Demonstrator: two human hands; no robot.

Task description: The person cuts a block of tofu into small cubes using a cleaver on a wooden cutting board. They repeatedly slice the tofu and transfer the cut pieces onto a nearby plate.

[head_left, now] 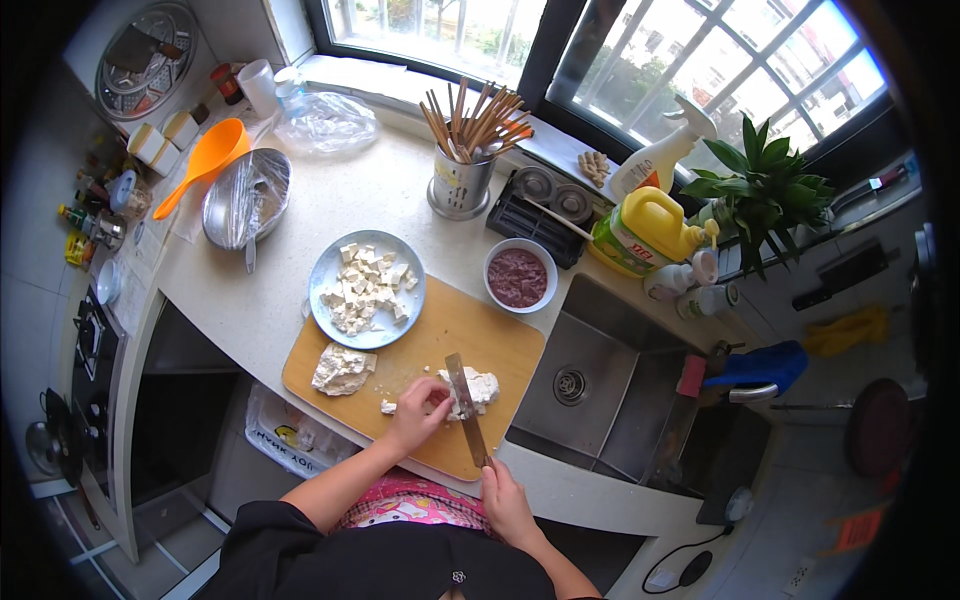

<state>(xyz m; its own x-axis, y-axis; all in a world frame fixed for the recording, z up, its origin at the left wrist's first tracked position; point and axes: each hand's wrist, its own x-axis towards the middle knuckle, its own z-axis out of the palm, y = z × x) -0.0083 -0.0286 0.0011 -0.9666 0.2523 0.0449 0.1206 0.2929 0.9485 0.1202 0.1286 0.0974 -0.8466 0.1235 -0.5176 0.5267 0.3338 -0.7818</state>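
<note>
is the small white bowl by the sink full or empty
Nearly full: the small white bowl holds a dark reddish filling that reaches close to its rim. It stands upright on the counter beside the sink.

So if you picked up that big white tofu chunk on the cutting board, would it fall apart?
Probably. The tofu block has ragged, crumbly edges, so it looks soft and likely to break if squeezed. The cubes on the plate show it cuts easily. It looks moist, so maybe slippery. Its flat underside means it should not roll.

Upper left: orange scoop (205, 158) beside foil-lined bowl (247, 198). Centre top: chopstick holder (459, 183). Right: yellow jug (647, 232), potted plant (765, 185), sink (600, 385).
</note>
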